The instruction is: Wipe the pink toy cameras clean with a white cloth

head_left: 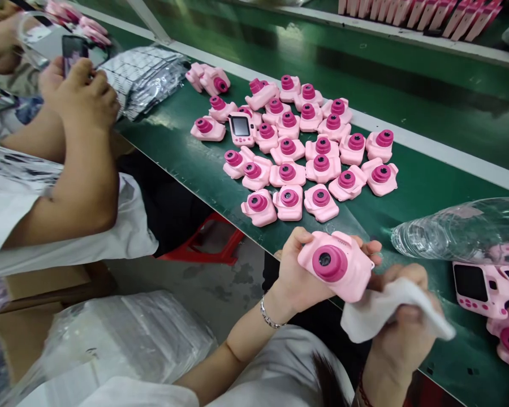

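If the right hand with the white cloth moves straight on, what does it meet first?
The right hand points its white cloth leftward, so it would probably first meet the pink toy camera in the left hand.

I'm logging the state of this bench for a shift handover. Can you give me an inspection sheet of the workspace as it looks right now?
Surface: green bench top, white rail along its far edge.
Job's things: pink toy camera, lens facing up; white cloth beside it.
Clutter: batch of pink cameras lying lens up, one screen up; more cameras at right; clear plastic bags; stack of silver packets.
Grips: left hand holds the camera; right hand holds the cloth.
Cables: nothing seen.
Surroundings: co-worker's hand with a phone at left; pink boxes on the far shelf; red stool below.
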Demonstrator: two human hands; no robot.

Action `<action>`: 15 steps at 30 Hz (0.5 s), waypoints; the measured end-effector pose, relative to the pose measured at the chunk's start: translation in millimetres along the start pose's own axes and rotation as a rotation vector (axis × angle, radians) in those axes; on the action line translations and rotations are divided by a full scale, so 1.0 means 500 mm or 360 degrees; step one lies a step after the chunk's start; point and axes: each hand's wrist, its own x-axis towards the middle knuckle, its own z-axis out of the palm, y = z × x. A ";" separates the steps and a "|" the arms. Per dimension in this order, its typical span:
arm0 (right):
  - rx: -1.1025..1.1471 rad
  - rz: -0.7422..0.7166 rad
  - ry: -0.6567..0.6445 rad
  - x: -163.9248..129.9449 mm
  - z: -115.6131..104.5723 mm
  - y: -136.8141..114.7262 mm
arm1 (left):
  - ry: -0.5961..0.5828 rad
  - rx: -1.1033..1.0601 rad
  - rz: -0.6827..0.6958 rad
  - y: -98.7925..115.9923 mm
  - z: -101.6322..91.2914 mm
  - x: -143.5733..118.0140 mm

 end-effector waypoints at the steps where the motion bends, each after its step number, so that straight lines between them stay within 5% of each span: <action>1: -0.0050 -0.0123 0.0025 0.002 0.010 -0.002 | 0.0051 0.0016 0.0026 -0.004 0.002 0.003; 4: -0.0363 -0.0202 0.0303 0.021 0.039 0.002 | 0.0109 0.0154 0.0017 -0.021 0.011 0.004; 7: -0.0290 0.0238 0.0519 0.047 0.036 0.018 | 0.0080 0.0358 0.0157 -0.031 0.013 0.001; 10: 0.0357 0.0557 0.0410 0.069 0.005 0.020 | 0.0015 0.0709 0.0473 -0.022 -0.009 0.001; 15: 0.0802 0.0850 0.0078 0.079 -0.021 -0.009 | -0.0494 0.2000 0.1098 0.007 -0.083 0.009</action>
